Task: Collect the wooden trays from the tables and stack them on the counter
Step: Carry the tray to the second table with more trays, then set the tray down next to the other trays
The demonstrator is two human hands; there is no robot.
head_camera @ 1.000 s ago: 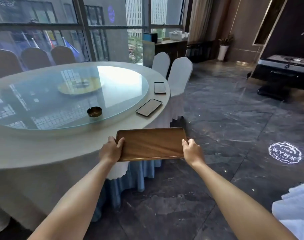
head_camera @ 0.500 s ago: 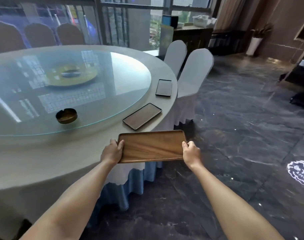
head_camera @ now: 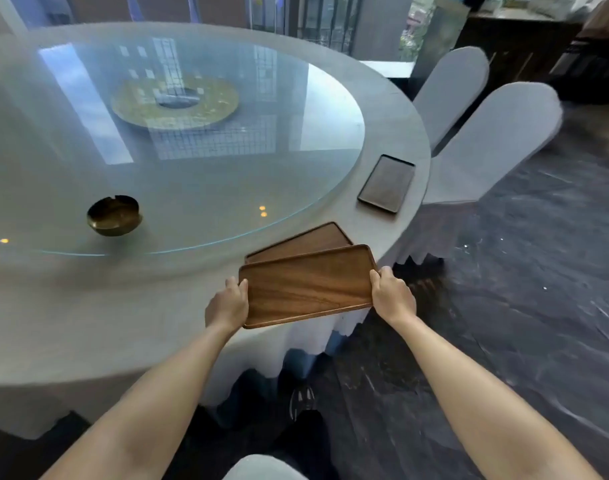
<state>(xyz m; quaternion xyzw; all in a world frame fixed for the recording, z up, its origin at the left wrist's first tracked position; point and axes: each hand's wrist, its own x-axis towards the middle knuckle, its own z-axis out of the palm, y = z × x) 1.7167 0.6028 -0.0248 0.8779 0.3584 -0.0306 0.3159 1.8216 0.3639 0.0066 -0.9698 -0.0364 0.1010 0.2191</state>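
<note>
The left hand (head_camera: 228,304) and right hand (head_camera: 393,295) gripped the short ends of the held tray (head_camera: 308,285) at frame centre, over the table (head_camera: 88,306) edge. It partly covered a second tray (head_camera: 306,242); a third tray (head_camera: 386,183) lay upper right. A brass bowl (head_camera: 114,215) sat left. The held tray's wood was brown, grained, with a raised rim.

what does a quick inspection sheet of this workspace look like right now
surface: round table with pale cloth and a glass turntable
job's things: held tray overlapping in view a second tray on the table edge; third tray farther along the rim
clutter: brass ashtray on the glass
hands: left hand and right hand grip the held tray's short ends
cables: nothing seen
surroundings: two covered chairs, dark marble floor, windows behind
</note>
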